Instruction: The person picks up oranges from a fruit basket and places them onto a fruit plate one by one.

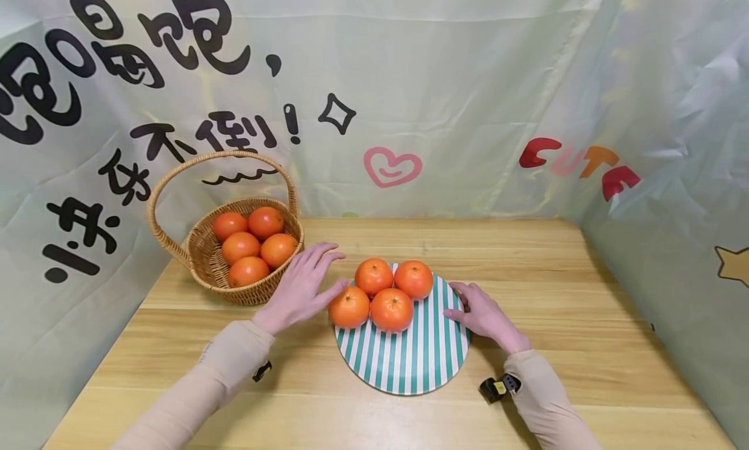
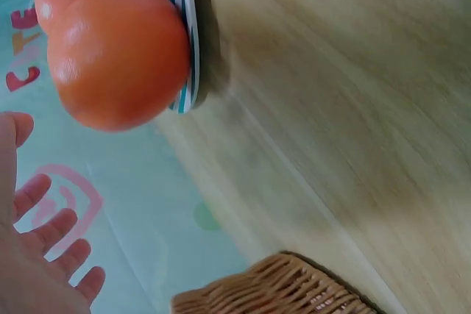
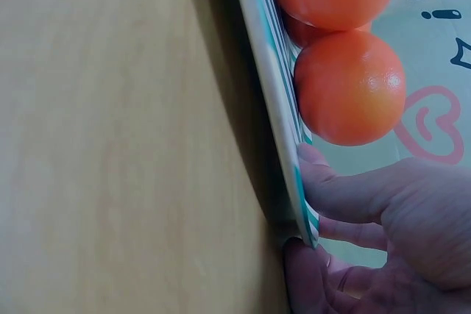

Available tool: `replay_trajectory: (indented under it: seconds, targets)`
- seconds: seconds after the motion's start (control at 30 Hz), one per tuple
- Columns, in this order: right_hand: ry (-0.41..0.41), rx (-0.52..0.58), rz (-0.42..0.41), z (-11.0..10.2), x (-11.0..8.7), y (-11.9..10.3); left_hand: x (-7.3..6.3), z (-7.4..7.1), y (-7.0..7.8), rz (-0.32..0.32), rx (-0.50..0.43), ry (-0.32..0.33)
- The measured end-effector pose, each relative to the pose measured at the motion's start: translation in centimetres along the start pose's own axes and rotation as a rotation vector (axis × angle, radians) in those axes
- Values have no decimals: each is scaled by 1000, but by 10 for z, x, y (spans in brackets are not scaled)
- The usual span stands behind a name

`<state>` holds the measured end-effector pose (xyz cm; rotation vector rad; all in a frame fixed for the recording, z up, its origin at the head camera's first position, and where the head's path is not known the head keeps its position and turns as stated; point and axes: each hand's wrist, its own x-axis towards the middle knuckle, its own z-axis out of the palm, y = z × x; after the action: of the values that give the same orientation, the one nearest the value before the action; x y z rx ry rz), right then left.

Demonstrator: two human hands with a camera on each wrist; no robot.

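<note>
four oranges [image 1: 392, 310] sit in a close bunch at the far left of a striped plate [image 1: 433, 352], and the leftmost orange [image 1: 349, 307] is right at the rim, so it seems the likeliest to roll off if the plate tips. the right hand [image 1: 481, 312] pinches the plate's right edge, thumb on top and fingers under the rim; whether that edge is raised off the wooden table [image 1: 526, 287] i cannot tell. a light, level hold would be best, since lifting this side could send the fruit leftward. the left hand [image 1: 304, 281] has its fingers spread and slightly bent, holding nothing; it hangs between the plate and a wicker basket [image 1: 251, 297], near the leftmost orange but apart from it in the left wrist view. for a sure touch, thumb and fingers should go round the sides of an orange rather than nudge it with the tips, and the forearm needs room beside the basket, where five more oranges [image 1: 240, 247] show below a tall handle [image 1: 216, 155]. behind it all hangs a printed cloth [image 1: 468, 112].
</note>
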<state>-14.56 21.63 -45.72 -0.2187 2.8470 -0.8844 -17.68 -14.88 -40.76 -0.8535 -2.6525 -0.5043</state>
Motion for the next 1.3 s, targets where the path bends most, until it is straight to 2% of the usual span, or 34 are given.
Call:
replay_trajectory:
  seconds: [0.33, 0.83, 0.93, 1.17, 1.3]
  targets:
    - [-7, -5, -2, 0, 1, 1, 0, -4, -12, -33, 29, 100]
    - [-5, 7, -13, -1, 0, 1, -5, -6, -19, -62, 26, 133]
    - [-6, 13, -7, -1, 0, 1, -6, -4, -19, -71, 16, 111]
    - [-5, 9, 0, -1, -1, 1, -11, 9, -13, -102, -12, -27]
    - [4, 15, -4, 0, -1, 0, -14, 15, -9, -113, -46, -80]
